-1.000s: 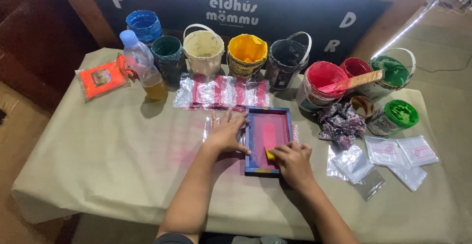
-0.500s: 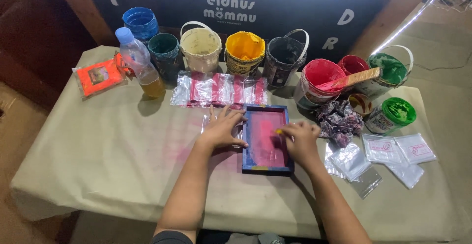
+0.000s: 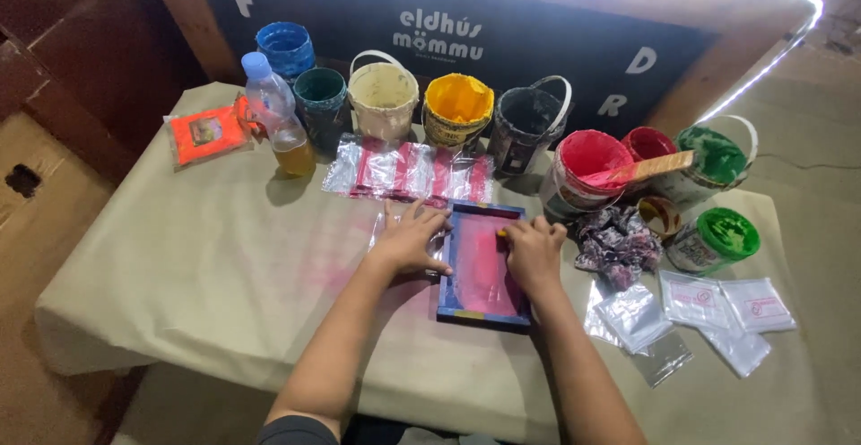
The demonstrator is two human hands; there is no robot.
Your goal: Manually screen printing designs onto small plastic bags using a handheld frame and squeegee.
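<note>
Dark sign with white lettering stands along table's far edge, behind row of paint buckets. Orange packet, flat, lies at far left, just beside clear bottle. Row of clear pouches with red print lies side by side between buckets and blue frame. Three small clear pouches with faint red print lie at right, near green-lidded tub. Plain clear bags overlap just left of them, beside crumpled dark rag.
</note>
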